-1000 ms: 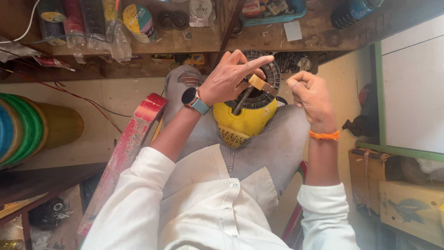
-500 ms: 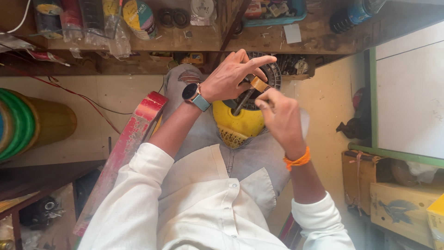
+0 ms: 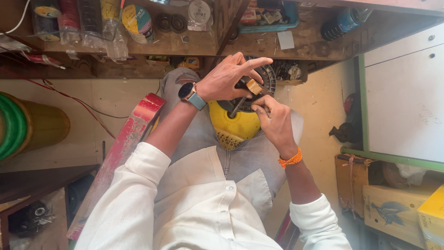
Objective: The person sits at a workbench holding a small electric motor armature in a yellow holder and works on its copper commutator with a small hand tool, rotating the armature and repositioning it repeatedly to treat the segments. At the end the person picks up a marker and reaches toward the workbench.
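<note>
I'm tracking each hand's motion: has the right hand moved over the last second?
Yes. The right hand swung left and down, from apart, onto the yellow device.

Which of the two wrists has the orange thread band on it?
The right hand, lower in view on the yellow device. The left hand, higher up over the tool, wears a dark watch instead.

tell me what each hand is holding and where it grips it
The left hand grips a dark-handled tool near its top, over the yellow housing in the lap. The right hand pinches at the tool's tan part; its exact hold is unclear.
</note>
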